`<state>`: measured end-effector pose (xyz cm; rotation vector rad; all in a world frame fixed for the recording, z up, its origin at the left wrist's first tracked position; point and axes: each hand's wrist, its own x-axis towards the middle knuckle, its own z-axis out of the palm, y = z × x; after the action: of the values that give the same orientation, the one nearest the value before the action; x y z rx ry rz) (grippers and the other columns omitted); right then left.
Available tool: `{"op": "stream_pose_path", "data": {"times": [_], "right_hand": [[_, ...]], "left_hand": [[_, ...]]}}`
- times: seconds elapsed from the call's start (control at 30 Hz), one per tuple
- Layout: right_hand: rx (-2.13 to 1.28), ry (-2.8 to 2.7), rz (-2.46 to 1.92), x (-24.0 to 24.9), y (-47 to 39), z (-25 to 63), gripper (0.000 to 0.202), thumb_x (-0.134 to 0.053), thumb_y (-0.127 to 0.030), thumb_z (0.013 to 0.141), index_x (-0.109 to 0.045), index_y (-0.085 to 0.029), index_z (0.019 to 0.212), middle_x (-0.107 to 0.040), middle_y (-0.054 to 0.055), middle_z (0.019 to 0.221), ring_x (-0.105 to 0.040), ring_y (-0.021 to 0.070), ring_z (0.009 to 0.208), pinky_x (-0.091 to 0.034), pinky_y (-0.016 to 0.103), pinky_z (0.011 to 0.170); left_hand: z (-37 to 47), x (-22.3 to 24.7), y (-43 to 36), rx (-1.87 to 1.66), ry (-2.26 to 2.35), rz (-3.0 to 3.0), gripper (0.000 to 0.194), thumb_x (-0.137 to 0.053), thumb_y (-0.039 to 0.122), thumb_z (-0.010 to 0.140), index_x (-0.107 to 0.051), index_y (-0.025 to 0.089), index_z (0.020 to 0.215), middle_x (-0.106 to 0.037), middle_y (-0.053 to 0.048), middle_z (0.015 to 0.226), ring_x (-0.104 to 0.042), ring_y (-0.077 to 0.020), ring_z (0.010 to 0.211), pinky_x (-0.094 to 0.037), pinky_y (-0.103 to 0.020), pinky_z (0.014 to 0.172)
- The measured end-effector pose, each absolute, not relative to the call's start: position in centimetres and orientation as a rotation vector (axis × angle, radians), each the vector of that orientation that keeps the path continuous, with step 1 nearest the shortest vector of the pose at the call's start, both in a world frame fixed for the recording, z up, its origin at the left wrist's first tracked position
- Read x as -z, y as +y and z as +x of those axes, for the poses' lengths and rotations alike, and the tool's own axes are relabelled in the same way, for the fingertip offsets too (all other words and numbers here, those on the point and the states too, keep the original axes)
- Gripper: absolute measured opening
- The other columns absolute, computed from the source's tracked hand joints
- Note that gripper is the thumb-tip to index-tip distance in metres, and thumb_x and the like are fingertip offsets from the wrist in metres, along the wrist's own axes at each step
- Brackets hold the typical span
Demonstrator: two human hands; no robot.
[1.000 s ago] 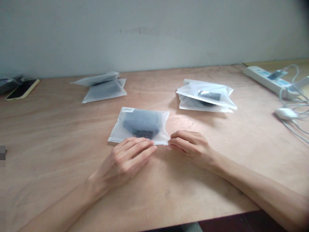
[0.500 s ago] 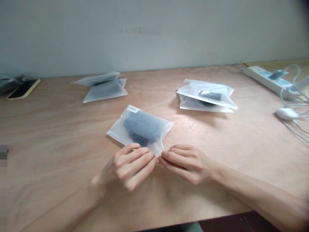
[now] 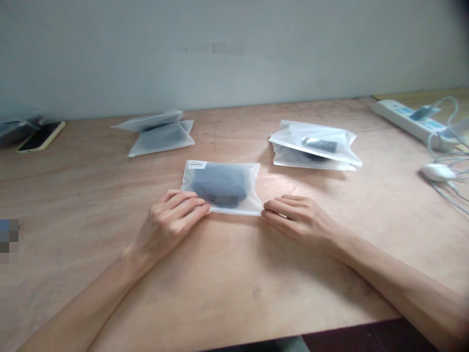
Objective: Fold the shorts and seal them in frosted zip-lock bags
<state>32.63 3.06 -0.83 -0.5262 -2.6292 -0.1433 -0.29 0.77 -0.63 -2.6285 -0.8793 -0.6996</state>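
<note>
A frosted zip bag (image 3: 252, 188) with something dark blue-grey inside lies in the middle of the table, its zip edge towards me. A white label sits at its far left corner, and dark print shows near the zip. My left hand (image 3: 176, 215) pinches the zip edge left of its middle. At the near right corner my right hand (image 3: 293, 212) has its fingers closed on the same edge. Both thumbs are mostly hidden beneath the fingers.
Two frosted bags (image 3: 161, 139) lie overlapped at the back left, and more stacked bags (image 3: 315, 142) at the back right. A phone (image 3: 42, 137) is at far left beside a dark plastic-wrapped item (image 3: 18, 128). A power strip (image 3: 406, 120), white adapter (image 3: 437, 172) and cables lie on the right.
The bag has turned so its zip edge lies straight across in front of me. My hands, close together before, are now apart along that edge, the left one further left.
</note>
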Motion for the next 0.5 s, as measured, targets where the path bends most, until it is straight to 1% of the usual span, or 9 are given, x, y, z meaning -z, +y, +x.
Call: {"op": "stream_pose_path", "data": {"times": [0.2,0.37,0.5], "right_hand": [[0.293,-2.688,-0.725,0.9,3.7,33.2,0.022,-0.048,-0.006,0.099,-0.064,-0.017,0.089,-0.068,0.006,0.089,-0.055,0.0169,0.073,-0.041,0.031,0.067],[0.309,-2.646,-0.876,0.8,3.9,33.8,0.024,-0.048,-0.002,0.095,-0.063,-0.019,0.088,-0.067,0.005,0.091,-0.056,0.0169,0.076,-0.04,0.029,0.067],[0.301,-2.614,-0.979,0.7,4.0,34.1,0.024,-0.047,-0.001,0.093,-0.061,-0.02,0.086,-0.064,0.003,0.087,-0.052,0.0155,0.071,-0.036,0.028,0.063]], "left_hand": [[-1.2,1.0,1.2,0.552,-1.03,-2.594,0.014,-0.06,0.014,0.1,-0.073,0.018,0.099,-0.078,-0.005,0.103,-0.07,-0.0247,0.099,-0.048,-0.038,0.086],[-1.9,1.1,1.4,0.457,-1.151,-2.516,0.017,-0.057,0.021,0.103,-0.073,0.02,0.097,-0.077,-0.006,0.101,-0.069,-0.0252,0.096,-0.048,-0.039,0.082],[-2.1,1.2,1.6,0.468,-1.186,-2.447,0.016,-0.057,0.022,0.103,-0.072,0.02,0.097,-0.077,-0.005,0.097,-0.069,-0.024,0.091,-0.048,-0.037,0.079]]}}
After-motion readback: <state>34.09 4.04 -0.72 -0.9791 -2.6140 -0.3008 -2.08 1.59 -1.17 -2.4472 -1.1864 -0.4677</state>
